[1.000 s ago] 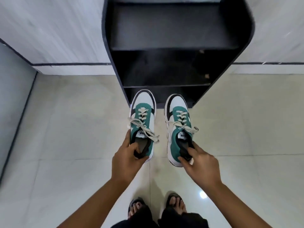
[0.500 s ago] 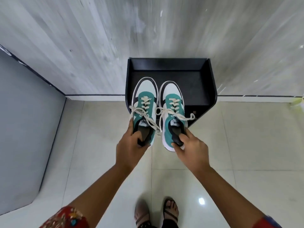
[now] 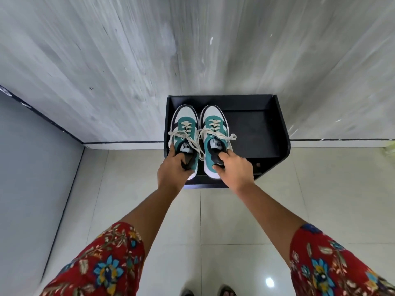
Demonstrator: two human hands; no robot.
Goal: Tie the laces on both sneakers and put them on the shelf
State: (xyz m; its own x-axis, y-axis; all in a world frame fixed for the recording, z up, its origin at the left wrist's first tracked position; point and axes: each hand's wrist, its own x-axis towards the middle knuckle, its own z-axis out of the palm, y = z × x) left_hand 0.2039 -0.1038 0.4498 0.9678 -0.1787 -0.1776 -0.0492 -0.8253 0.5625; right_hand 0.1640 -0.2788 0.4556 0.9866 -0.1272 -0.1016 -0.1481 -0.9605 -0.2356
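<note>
Red floral-print short sleeves (image 3: 102,263)

Left arm: reaches in from 7 o'clock, stretched almost straight, forearm bare, left sleeve (image 3: 102,263) red and flowered.
Left hand (image 3: 171,170): back facing up, fingers curled over the heel rim of the left sneaker (image 3: 184,124), gripping it.
Right arm: reaches in from 5 o'clock, equally stretched, right sleeve (image 3: 331,265) the same cloth.
Right hand (image 3: 236,170): back facing up, fingers (image 3: 222,155) hooked into the heel opening of the right sneaker (image 3: 214,122).
Spacing: hands level, near but apart, right at 3 o'clock of left.
</note>
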